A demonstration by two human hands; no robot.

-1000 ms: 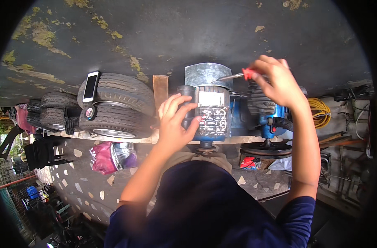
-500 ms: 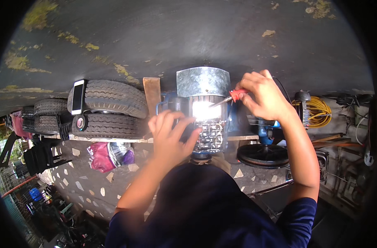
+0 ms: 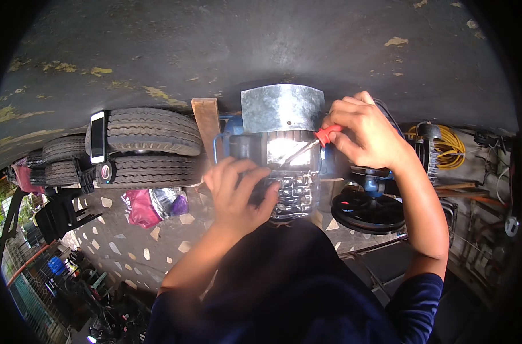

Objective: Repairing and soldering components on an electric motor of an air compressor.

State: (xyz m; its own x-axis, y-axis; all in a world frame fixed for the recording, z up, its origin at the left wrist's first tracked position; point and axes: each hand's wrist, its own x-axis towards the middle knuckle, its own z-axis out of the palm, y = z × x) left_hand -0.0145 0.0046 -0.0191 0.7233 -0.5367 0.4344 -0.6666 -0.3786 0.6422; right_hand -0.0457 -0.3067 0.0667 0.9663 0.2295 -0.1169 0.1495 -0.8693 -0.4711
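Observation:
In my right hand (image 3: 364, 129) is a screwdriver (image 3: 328, 135) with a red handle. Its shaft slants down and left, its tip over a brightly glaring panel (image 3: 288, 148). Below that panel lies a shiny, bumpy sheet (image 3: 295, 194), silvery or see-through. My left hand (image 3: 236, 195) is curled at the sheet's left edge, thumb on the edge and fingers bent; the exact contact is partly hidden. A curved plain metal plate (image 3: 283, 109) with a small hole stands just beyond the panel. Dark ribs and blue machine parts show around these pieces.
At left, stacked tyres (image 3: 152, 132) carry a white phone (image 3: 97, 137). A wooden board (image 3: 206, 123) stands beside them, and a pink bag (image 3: 143, 207) lies on the stone-patterned floor. At right are a black pulley wheel (image 3: 369, 217) and coiled yellow hose (image 3: 450, 146). A dark wall rises ahead.
The screwdriver's shaft has tilted more steeply down and left, its tip lower over the glaring panel. My left hand stays at the bumpy sheet. The whole view has shifted slightly.

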